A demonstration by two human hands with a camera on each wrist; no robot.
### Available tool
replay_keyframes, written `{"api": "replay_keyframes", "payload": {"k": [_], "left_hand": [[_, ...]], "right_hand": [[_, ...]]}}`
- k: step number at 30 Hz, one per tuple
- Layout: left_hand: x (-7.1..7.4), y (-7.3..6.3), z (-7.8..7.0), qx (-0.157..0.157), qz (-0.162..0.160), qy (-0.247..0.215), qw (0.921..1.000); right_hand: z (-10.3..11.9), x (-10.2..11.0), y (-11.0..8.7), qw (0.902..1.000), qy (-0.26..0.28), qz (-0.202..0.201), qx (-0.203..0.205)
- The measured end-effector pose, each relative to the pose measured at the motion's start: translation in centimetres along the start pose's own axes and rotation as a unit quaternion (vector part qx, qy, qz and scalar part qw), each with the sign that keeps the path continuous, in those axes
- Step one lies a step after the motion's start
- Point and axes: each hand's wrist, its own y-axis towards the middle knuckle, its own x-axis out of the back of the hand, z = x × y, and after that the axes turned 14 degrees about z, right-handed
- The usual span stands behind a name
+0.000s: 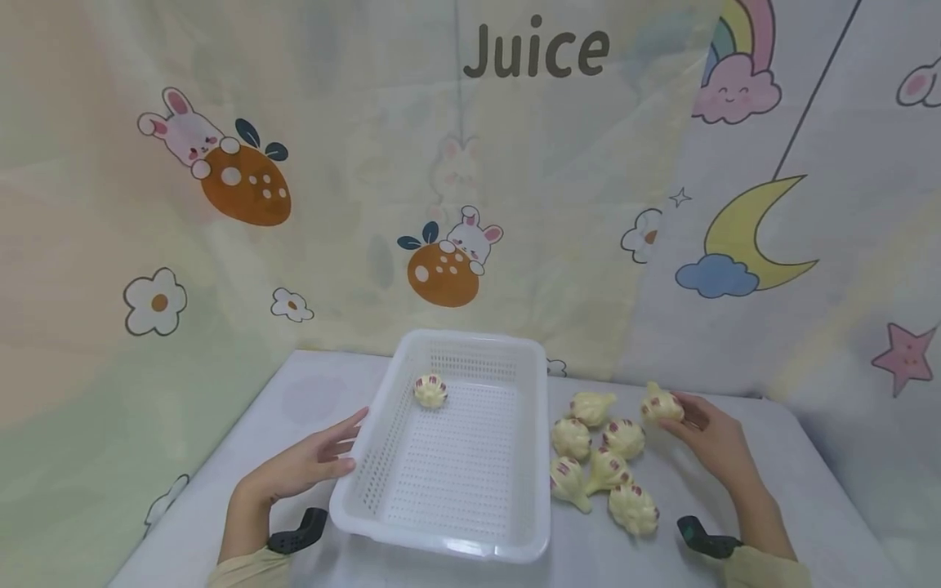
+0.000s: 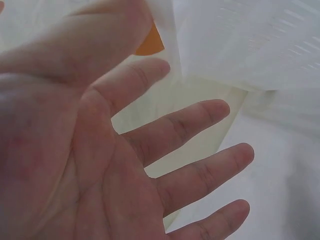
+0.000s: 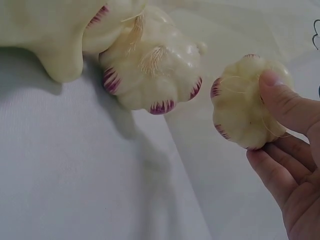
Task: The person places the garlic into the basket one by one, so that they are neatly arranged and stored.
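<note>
My right hand (image 1: 715,437) pinches a garlic bulb (image 1: 661,406) between thumb and fingers, to the right of a cluster of others. In the right wrist view the held bulb (image 3: 245,102) shows purple streaks and thin root hairs. Beside the white plastic basket (image 1: 441,535), my left hand (image 1: 297,461) has its fingers extended at the basket's left wall. The left wrist view shows that palm (image 2: 115,160) with the fingers straight and spread. One garlic bulb (image 1: 430,391) lies inside the basket, toward its far left corner.
Several garlic bulbs (image 1: 607,469) lie on the white tabletop (image 1: 706,523), right of the basket and close against its wall. Behind the table's far edge hangs a printed curtain (image 1: 353,269). A black wrist device (image 1: 297,532) sits on each forearm.
</note>
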Motion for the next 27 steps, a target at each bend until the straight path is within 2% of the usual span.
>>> {"api": "replay_keyframes", "payload": {"k": [12,19,27], "left_hand": [[0.2,0.1,-0.5,-0.005,0.005,0.010,0.9999],[-0.1,0.3,-0.2,0.000,0.006,-0.001,1.0000],[-0.2,0.1,-0.1,0.005,0.003,0.008,0.9999]], "right_hand": [[1.5,1.1,-0.5,0.9998,0.019,-0.009,0.007],[1.9,1.1,-0.9,0.9992,0.039,-0.006,-0.002],[3.0,1.2,-1.4,0.9983,0.057,-0.011,0.002]]}}
